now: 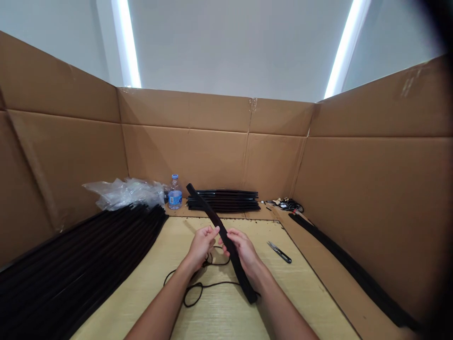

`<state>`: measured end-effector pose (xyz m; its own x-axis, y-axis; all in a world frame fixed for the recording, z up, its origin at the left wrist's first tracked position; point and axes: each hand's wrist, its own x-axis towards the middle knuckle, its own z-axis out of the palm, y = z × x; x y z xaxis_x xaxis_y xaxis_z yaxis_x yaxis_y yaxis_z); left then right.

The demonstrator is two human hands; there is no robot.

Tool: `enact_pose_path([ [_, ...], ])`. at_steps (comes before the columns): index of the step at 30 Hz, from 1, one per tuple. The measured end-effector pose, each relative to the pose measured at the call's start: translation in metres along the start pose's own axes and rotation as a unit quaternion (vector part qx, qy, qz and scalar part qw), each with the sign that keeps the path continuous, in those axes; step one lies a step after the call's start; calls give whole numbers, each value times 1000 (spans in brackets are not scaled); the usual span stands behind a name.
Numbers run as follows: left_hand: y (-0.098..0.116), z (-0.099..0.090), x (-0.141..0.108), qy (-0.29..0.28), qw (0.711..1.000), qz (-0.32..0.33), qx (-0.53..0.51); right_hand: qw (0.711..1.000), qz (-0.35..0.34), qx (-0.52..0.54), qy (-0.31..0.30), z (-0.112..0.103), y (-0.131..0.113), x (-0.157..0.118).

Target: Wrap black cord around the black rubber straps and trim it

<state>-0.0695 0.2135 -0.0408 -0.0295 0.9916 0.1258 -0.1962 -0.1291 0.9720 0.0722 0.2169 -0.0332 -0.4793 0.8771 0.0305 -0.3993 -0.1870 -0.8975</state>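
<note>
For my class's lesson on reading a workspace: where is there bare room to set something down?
Bare board shows between the strip pile and left forearm, and nearer than the snips, between right forearm and board edge. Crowded: mid-board, held black strip above looped cord; behind, bag, bottle, stacked strips.

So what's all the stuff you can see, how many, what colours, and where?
Held strip: 1, black, between hands
Cord: looped, black, under arms
Snips: 1, black and silver, right
Bottle: 1, clear with blue, back left
Plastic: heap, clear, back left
Big pile: many strips, black, left
Small stack: several strips, black, back
Side strips: count unclear, black, right
Tangle: uncountable, mostly black, back right
Board: 1, pale yellow, underneath
Cardboard walls: 3, brown, around
Bright bands: 2, white, above
Grey wall: behind
Hands: 2, bare, left and right, at held strip
</note>
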Motion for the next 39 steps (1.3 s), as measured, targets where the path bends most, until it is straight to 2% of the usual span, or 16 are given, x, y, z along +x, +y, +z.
enact_pose_path([
  [4,6,-5,-2,-65,997,-32,-24,1000,1,-4,10,1,0,-2],
  [9,8,-7,-5,-99,994,-35,-15,998,8,-53,-46,0,-1,-9],
  [16,7,-10,-4,-78,996,-10,-33,990,1,-94,-102,1,-2,-11],
  [22,9,-14,1,-14,999,20,-38,998,28,-17,-62,3,-4,-6],
  [26,7,-15,3,12,999,29,-3,999,41,9,-30,3,-3,-5],
  [32,3,-11,2,-1,999,31,43,998,51,39,22,5,4,-6],
  [39,3,-9,0,-20,999,37,14,999,18,-13,-29,5,7,-6],
])
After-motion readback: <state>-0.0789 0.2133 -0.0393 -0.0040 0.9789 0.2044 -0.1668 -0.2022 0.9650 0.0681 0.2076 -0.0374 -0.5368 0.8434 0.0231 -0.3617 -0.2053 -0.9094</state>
